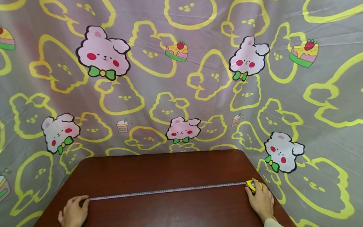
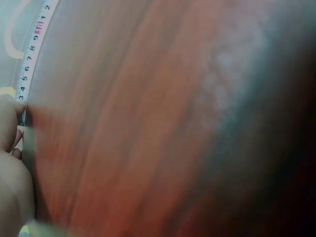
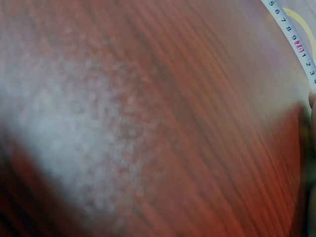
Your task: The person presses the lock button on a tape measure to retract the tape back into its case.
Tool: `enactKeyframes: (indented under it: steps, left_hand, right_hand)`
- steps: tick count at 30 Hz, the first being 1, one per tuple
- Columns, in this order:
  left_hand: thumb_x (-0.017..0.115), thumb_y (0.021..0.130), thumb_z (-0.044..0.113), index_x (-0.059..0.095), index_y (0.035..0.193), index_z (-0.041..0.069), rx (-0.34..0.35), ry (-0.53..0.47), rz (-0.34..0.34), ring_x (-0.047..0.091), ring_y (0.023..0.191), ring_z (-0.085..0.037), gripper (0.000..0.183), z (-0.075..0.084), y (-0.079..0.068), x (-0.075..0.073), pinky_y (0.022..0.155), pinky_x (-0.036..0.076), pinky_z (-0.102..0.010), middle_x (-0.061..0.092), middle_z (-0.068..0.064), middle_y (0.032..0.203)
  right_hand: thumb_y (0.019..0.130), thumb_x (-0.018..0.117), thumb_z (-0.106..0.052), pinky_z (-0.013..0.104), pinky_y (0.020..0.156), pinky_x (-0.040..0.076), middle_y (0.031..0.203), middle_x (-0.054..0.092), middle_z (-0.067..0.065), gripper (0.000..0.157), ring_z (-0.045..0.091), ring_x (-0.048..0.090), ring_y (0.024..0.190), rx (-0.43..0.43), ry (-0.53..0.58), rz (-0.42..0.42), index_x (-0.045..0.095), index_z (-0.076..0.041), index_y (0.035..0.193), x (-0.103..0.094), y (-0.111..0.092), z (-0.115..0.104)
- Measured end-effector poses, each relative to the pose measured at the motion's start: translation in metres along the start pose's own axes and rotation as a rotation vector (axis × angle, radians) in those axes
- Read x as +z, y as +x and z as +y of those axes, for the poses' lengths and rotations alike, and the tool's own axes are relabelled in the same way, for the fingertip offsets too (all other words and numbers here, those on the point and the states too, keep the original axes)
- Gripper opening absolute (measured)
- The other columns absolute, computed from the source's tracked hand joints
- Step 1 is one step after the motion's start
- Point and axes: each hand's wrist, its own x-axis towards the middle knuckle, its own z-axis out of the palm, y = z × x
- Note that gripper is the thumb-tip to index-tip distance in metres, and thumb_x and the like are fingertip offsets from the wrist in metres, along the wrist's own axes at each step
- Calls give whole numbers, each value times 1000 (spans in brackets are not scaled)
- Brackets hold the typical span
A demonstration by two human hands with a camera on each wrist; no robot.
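A tape measure with a yellow case (image 1: 250, 183) is pulled out across the table, its white blade (image 1: 170, 190) running straight from one hand to the other. At the blade's left end, my left hand (image 1: 75, 212) pinches the tip between thumb and finger. My right hand (image 1: 261, 199) grips the yellow case near the table's right edge, and its fingers hide part of it. The left wrist view shows the blade (image 2: 30, 57) with low numbers by my left fingers (image 2: 10, 121). In the right wrist view, the blade (image 3: 296, 44) carries a red 70 mark near that hand.
The dark reddish-brown wooden table (image 1: 175, 211) has rounded far corners. Behind it and on both sides hangs a grey curtain (image 1: 215, 132) printed with yellow outlines, white rabbit heads, cake slices and drink cups.
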Motion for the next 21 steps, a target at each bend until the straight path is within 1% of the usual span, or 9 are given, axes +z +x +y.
enactKeyframes:
  steps: [3, 8, 12, 16, 21]
  left_hand:
    - [60, 104, 27, 63, 127, 4, -3, -3, -5, 36, 126, -58, 33, -2, 1, 0, 110, -1, -74, 39, -30, 143]
    - [59, 104, 22, 62, 129, 3, 6, -10, 10, 39, 125, -58, 32, -4, 1, -1, 110, 1, -75, 43, -31, 144]
    - [58, 104, 18, 62, 127, 2, 28, -17, 40, 45, 122, -58, 29, -3, -2, -3, 109, 4, -76, 48, -32, 139]
    - [58, 103, 17, 62, 125, 2, 30, -25, 65, 48, 118, -58, 27, -1, -6, -4, 108, 7, -75, 53, -32, 133]
    - [57, 104, 19, 62, 125, 3, 36, -52, 89, 52, 110, -58, 27, 1, -8, -5, 104, 14, -73, 57, -33, 131]
  right_hand:
    - [99, 66, -41, 73, 99, 25, 141, 39, 34, 61, 59, 37, 123, -1, -1, 9, 45, -11, 149, 0, 0, 0]
    - [99, 66, -42, 73, 98, 26, 141, 39, 34, 62, 58, 37, 122, 5, -6, -3, 45, -11, 149, 1, 1, 1]
    - [99, 67, -42, 73, 97, 26, 141, 40, 33, 62, 58, 39, 121, 0, -8, -1, 46, -11, 149, 1, 2, 2]
    - [98, 68, -41, 73, 96, 27, 140, 42, 32, 62, 58, 40, 120, -7, -4, 7, 47, -11, 148, 1, 2, 2]
    - [98, 69, -40, 73, 97, 26, 141, 43, 32, 62, 58, 40, 122, -8, 21, 6, 48, -10, 147, -2, 2, 4]
